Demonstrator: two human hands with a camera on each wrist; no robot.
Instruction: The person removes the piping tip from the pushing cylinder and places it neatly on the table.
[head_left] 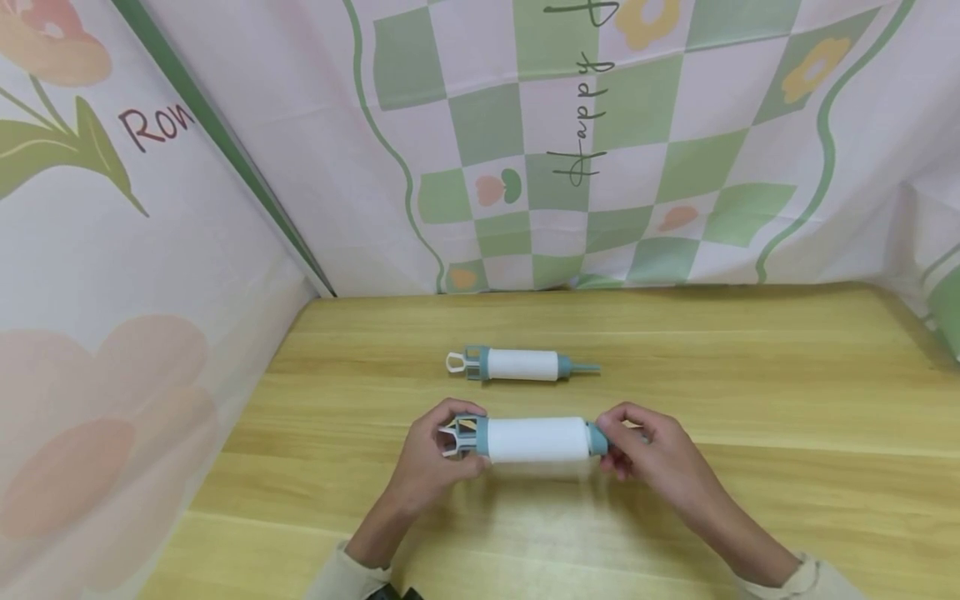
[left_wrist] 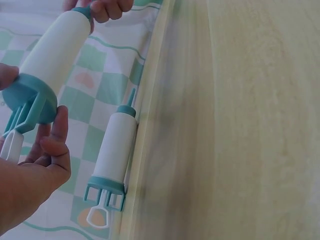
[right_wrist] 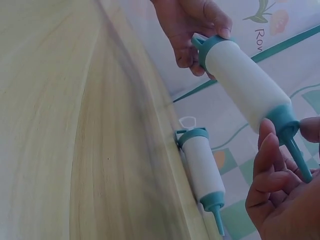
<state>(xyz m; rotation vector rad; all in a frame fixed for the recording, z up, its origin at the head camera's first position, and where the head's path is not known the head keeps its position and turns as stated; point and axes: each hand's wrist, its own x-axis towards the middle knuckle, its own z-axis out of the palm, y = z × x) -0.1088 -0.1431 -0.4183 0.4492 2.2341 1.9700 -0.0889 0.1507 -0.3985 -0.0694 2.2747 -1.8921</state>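
Observation:
Both hands hold a large syringe [head_left: 536, 439] over the wooden table, lying nearly level in the head view. It has a white barrel, a teal open-frame collar with a white pull handle at one end, and a teal nozzle cap at the other. My left hand [head_left: 431, 458] grips the collar end between thumb and fingers. At the cap end, my right hand [head_left: 656, 446] pinches the teal cap [right_wrist: 282, 120]; the thin teal nozzle [right_wrist: 298, 160] points past its fingers in the right wrist view. A second, similar syringe [head_left: 522, 365] lies on the table just beyond, its nozzle pointing right.
The wooden table [head_left: 750, 375] runs back to a hanging cloth [head_left: 555, 125] with green checks and flowers. Another printed cloth [head_left: 75, 275] hangs along the left side. A small dark object [head_left: 390, 592] shows beside the left sleeve at the bottom edge.

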